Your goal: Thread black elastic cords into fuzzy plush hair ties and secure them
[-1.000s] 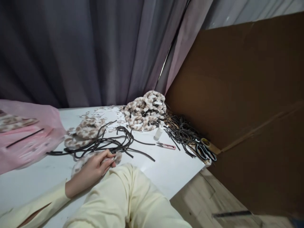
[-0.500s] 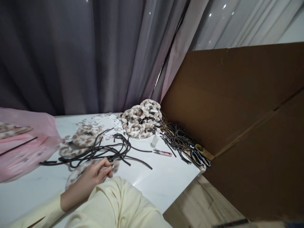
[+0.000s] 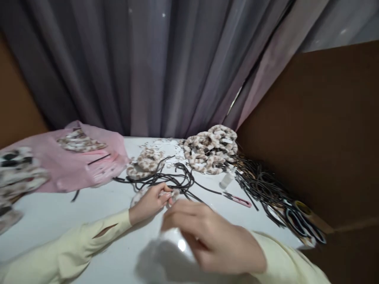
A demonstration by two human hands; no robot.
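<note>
My left hand point(image 3: 152, 200) is closed in a pinch on a fluffy white-and-brown spotted fabric tube point(image 3: 176, 194), whose other part shows behind the wrist. Close to the camera, my right hand point(image 3: 210, 236) is raised over the table with fingers curled together. Whatever its fingertips may hold is hidden. Dark cords point(image 3: 177, 179) lie in a loose tangle just beyond the left hand. Behind them sit fluffy spotted rings point(image 3: 149, 159). Pink-handled thread snips point(image 3: 238, 200) rest to the right of the cords.
A heap of fluffy rings point(image 3: 207, 152) stands at the back, with a small translucent bottle point(image 3: 226, 180) nearby. More dark cords point(image 3: 263, 181) and scissors point(image 3: 293, 225) lie along the cardboard wall point(image 3: 325, 138). A pink plastic bag point(image 3: 68, 173) with spotted fabric occupies the left.
The view has swung left, showing more of the pink bag. My right arm, earlier with its hand out of sight, now has its hand raised before the camera. The left hand keeps its pinch.
</note>
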